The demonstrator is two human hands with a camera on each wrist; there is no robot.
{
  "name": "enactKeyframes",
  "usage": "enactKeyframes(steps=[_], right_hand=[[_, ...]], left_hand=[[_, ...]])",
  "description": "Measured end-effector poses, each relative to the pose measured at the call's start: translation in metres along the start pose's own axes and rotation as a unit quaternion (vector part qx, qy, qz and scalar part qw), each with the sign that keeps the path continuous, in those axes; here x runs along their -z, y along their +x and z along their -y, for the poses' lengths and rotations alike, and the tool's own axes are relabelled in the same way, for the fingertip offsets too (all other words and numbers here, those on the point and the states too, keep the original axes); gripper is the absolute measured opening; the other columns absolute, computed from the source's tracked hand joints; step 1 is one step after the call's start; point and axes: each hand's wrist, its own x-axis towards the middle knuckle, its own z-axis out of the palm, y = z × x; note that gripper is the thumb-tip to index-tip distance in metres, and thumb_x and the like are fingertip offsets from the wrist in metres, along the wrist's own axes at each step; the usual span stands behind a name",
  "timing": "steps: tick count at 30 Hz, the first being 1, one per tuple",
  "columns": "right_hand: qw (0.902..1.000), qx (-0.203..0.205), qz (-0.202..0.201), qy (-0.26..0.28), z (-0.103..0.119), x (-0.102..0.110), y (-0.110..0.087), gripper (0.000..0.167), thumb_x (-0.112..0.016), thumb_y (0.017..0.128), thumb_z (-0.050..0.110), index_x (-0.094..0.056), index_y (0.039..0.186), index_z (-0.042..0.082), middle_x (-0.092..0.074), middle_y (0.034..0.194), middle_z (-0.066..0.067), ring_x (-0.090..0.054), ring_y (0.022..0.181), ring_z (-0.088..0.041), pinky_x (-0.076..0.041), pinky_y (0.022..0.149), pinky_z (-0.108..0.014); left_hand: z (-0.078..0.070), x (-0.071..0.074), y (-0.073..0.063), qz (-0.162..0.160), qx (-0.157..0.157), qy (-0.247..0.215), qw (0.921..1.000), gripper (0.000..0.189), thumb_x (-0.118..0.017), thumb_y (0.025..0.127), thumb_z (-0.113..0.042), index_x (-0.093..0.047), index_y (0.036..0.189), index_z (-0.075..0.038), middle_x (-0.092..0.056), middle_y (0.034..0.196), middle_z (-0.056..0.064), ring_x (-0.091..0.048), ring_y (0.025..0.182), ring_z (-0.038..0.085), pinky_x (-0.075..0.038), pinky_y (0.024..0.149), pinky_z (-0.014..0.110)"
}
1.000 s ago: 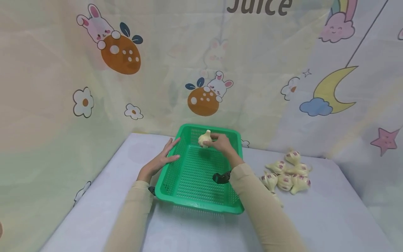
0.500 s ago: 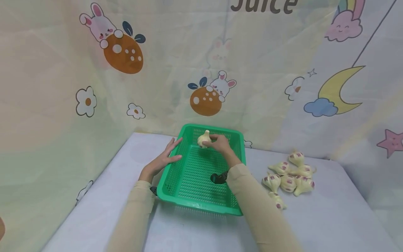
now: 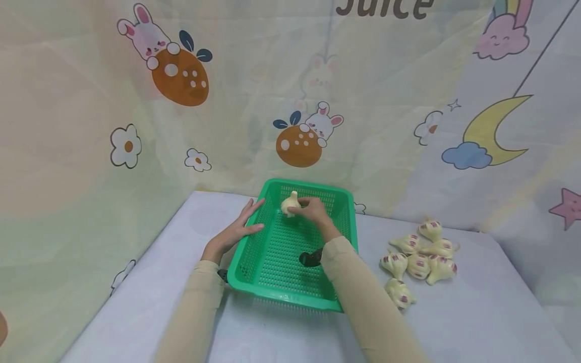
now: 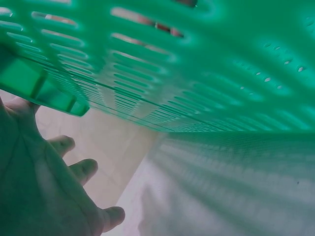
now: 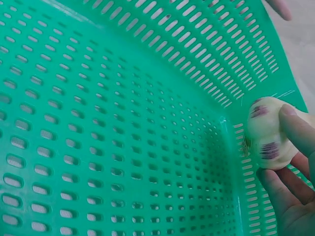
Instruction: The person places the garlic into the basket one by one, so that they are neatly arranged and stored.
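Observation:
A pale garlic bulb (image 3: 289, 204) with purple marks is pinched between the thumb and fingers of my right hand (image 3: 313, 210), low inside the far left corner of a green plastic basket (image 3: 290, 301). The right wrist view shows that garlic bulb (image 5: 268, 135) close to the slotted end wall; whether it touches the basket floor I cannot tell. On the basket's left rim rests my left hand (image 3: 233, 232), fingers spread and nearly straight. From beneath, the left wrist view catches this left hand (image 4: 44, 172) beside the slotted outer wall.
Several garlic bulbs (image 3: 418, 265) lie in a loose group on the white table (image 3: 476, 302), right of the basket. One garlic bulb (image 3: 399, 293) sits nearest my right sleeve. Behind the table hangs a printed curtain (image 3: 236, 91).
My right hand has moved slightly left and down into the basket with the garlic bulb still pinched. The left hand stays on the rim. The head view has shifted a little.

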Motion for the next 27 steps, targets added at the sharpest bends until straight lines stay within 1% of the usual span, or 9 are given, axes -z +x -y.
enactKeyframes(steps=[6,14,19,27], right_hand=[[0.9999,-0.005,0.009,-0.006,-0.002,-0.006,0.001,0.058,-0.072,0.084,0.037,-0.057,0.131,0.006,-0.059,0.13,-0.015,-0.052,0.122,-0.031,-0.044,0.098,-0.044],[0.9998,-0.008,0.014,-0.01,-0.001,-0.01,0.002,0.055,-0.072,0.083,0.037,-0.06,0.128,0.007,-0.06,0.128,-0.014,-0.053,0.12,-0.031,-0.045,0.097,-0.044],[0.9997,-0.011,0.016,-0.012,-0.001,-0.013,0.003,0.055,-0.072,0.083,0.038,-0.061,0.127,0.007,-0.06,0.128,-0.013,-0.053,0.121,-0.031,-0.045,0.097,-0.044],[0.9991,-0.004,0.006,-0.041,-0.003,-0.018,0.006,0.053,-0.073,0.082,0.039,-0.063,0.124,0.007,-0.064,0.124,-0.012,-0.056,0.116,-0.03,-0.046,0.095,-0.043]], left_hand=[[0.001,0.0,0.001,0.003,-0.004,0.001,1.0,0.068,-0.054,0.094,-0.032,-0.017,0.15,-0.041,0.018,0.159,0.003,0.016,0.146,0.032,-0.004,0.106,0.071],[0.001,0.0,0.001,-0.003,0.002,-0.003,1.0,0.067,-0.053,0.094,-0.027,-0.018,0.147,-0.05,0.017,0.159,-0.001,0.016,0.146,0.028,-0.003,0.107,0.07],[0.0,0.0,0.0,0.001,-0.002,-0.002,1.0,0.067,-0.053,0.094,-0.03,-0.017,0.147,-0.049,0.018,0.159,0.0,0.016,0.146,0.029,-0.003,0.107,0.07],[-0.002,-0.001,-0.001,0.002,-0.001,-0.002,1.0,0.068,-0.052,0.094,-0.029,-0.016,0.149,-0.046,0.017,0.16,0.003,0.016,0.146,0.031,-0.003,0.107,0.071]])
